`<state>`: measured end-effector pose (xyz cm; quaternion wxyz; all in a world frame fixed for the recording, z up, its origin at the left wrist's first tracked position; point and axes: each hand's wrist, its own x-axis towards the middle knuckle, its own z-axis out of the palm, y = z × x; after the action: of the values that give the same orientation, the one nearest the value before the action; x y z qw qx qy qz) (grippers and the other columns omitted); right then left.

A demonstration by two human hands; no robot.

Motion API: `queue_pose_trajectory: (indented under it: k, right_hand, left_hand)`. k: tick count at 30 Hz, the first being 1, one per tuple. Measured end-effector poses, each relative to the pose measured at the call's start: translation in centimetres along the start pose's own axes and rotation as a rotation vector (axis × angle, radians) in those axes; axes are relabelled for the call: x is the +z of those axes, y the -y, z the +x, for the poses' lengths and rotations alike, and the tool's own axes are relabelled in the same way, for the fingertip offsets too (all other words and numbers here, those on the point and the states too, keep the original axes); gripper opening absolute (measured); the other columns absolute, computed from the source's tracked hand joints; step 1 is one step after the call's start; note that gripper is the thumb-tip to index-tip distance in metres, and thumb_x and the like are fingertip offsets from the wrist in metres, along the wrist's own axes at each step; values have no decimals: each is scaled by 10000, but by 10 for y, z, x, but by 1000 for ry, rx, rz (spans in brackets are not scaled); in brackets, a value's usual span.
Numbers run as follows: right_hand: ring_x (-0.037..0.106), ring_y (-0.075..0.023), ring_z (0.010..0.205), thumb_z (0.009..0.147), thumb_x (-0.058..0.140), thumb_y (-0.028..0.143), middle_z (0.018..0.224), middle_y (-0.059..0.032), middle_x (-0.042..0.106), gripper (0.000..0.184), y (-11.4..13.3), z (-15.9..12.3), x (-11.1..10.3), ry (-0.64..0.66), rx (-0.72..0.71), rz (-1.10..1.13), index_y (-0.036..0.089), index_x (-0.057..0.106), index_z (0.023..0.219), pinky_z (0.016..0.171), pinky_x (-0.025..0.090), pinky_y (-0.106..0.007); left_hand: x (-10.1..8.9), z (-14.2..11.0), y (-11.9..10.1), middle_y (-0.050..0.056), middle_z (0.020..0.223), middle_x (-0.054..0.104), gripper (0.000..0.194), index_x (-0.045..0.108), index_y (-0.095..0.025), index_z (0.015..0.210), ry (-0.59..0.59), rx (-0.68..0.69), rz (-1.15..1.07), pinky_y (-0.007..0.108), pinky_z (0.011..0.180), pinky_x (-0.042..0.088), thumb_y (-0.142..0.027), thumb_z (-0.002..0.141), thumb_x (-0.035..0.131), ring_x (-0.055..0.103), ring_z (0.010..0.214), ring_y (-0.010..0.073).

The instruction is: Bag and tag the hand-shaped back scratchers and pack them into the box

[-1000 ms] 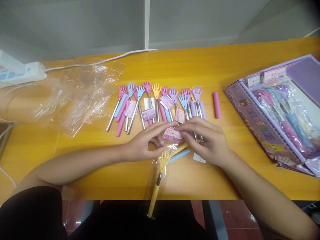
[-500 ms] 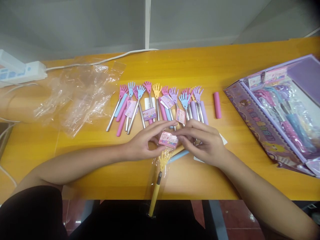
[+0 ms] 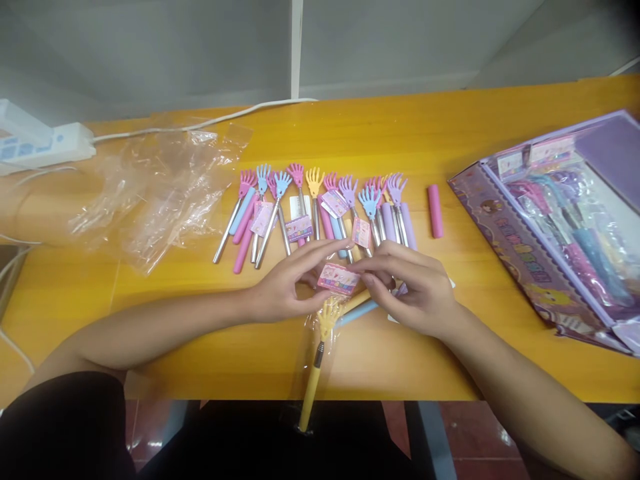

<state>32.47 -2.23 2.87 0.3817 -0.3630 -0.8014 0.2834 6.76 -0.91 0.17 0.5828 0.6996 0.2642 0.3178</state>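
Note:
A yellow back scratcher in a clear plastic bag hangs over the table's front edge, its handle pointing down. At the bag's upper end is a pink header card. My left hand curls around the card's left side, thumb below and fingers above, gripping the bag. With thumb and forefinger pinched together, my right hand holds the card's right edge. Just beyond are several loose back scratchers in pink, blue, purple and yellow, some with small tags. Parts of a yellow and a blue handle show beneath my hands.
On the right stands an open purple display box with bagged back scratchers inside. A pink handle tube lies between box and pile. Crumpled clear bags are at left, near a white power strip and its cable.
The header card has shifted slightly left and down between my hands, and my right hand's fingers have changed position at its edge. The bagged back scratcher has barely moved.

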Motion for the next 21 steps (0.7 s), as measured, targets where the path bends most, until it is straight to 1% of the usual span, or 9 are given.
queue_pose_trajectory:
  k: [4,8,14,18,21]
  right_hand:
    - [529,-132,603,965,661,118,764,15,555,243,2,1,1,13,5,17,237,761,1152,564,442,-294]
    - [518,-124,609,969,647,97,808,5,573,286,2,0,1,37,-23,0,228,736,1207,543,430,-282]
    - [519,-120,611,970,646,84,812,7,567,302,1,-1,0,52,-43,-1,218,726,1228,544,436,-278]
    - [524,-121,607,976,641,91,824,3,580,314,2,1,-1,66,-56,4,224,718,1250,545,441,-282]
    - [535,-127,616,978,640,85,817,-2,590,301,2,1,-2,53,-67,-25,226,721,1232,557,444,-288]
  left_hand:
    - [0,0,-2,106,1603,488,771,427,-405,1641,10,23,21,349,959,682,-162,961,696,648,1279,251]
    - [1,0,-2,107,1608,483,766,421,-406,1644,9,46,26,332,943,680,-159,969,684,641,1305,252]
    - [1,0,1,105,1604,502,781,413,-412,1647,11,57,24,365,956,678,-146,962,677,641,1307,260]
    - [1,0,1,102,1607,509,772,424,-411,1642,10,85,36,357,949,675,-143,963,675,593,1374,281]
    - [0,0,1,107,1604,496,769,419,-403,1647,7,57,15,358,969,672,-150,969,676,627,1325,265]
